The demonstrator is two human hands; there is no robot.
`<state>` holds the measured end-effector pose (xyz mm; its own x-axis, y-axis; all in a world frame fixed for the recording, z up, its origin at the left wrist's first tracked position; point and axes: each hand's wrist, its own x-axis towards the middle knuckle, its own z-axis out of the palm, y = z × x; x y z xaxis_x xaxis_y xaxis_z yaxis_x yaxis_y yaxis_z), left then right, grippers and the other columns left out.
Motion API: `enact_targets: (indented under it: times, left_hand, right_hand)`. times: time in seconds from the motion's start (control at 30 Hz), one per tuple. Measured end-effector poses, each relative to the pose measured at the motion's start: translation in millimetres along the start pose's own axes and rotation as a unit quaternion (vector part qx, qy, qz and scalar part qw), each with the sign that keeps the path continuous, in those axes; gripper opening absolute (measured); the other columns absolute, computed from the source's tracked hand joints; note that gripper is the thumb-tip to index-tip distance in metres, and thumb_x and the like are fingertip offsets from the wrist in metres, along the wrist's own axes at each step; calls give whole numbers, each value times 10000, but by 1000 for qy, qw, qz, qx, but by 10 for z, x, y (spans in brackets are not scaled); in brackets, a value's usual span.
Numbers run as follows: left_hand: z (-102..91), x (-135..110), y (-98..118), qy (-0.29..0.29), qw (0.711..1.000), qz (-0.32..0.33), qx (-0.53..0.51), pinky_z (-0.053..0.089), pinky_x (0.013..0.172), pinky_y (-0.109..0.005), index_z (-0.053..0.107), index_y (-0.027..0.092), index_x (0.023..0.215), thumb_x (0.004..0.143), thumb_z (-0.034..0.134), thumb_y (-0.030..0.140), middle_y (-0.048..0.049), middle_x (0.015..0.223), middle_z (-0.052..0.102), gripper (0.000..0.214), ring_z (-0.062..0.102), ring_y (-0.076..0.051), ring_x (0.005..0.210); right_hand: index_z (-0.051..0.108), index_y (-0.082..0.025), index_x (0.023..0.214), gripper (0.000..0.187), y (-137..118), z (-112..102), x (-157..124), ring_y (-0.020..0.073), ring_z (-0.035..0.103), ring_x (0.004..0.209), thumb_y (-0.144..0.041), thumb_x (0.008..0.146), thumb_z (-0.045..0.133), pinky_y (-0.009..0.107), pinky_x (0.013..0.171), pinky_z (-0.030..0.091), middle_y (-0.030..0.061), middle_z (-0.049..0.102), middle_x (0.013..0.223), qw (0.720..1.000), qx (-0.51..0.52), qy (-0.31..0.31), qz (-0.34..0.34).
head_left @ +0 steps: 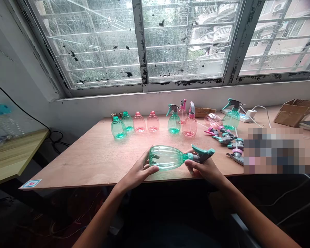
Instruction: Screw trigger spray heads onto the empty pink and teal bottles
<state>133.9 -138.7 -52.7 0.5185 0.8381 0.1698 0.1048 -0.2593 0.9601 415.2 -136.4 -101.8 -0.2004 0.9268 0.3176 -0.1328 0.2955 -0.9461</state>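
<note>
A clear green spray bottle (167, 157) lies sideways in the air between my hands, over the table's front edge. My left hand (142, 168) is wrapped round its base, thumb along the near side. At the other end, my right hand (200, 168) grips the neck, where a grey and teal trigger head (203, 153) sits on the bottle. Some right fingers are hidden behind the neck. Beyond it stand a green bottle with a trigger head (174, 122) and a pink bottle with a trigger head (189, 124).
Headless green bottles (118, 128) and pink bottles (153, 122) stand at the back left. Loose trigger heads (225, 137) lie to the right, near another green spray bottle (231, 117). A cardboard box (294, 112) and a power strip (245, 118) sit farther right. Part of the table is blurred out.
</note>
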Motion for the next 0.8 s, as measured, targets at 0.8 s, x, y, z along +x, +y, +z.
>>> enact_targets:
  times: [0.8]
  left_hand:
    - [30, -21, -40, -16, 1000, 9, -12, 376, 1166, -514, 95, 421, 1577, 841, 760, 288, -81, 1621, 331, 1001, 403, -320, 1446]
  right_hand:
    - [617, -191, 955, 232, -26, 4, 10, 107, 546, 437, -331, 849, 769, 242, 413, 421, -50, 593, 640, 1000, 18, -2, -22]
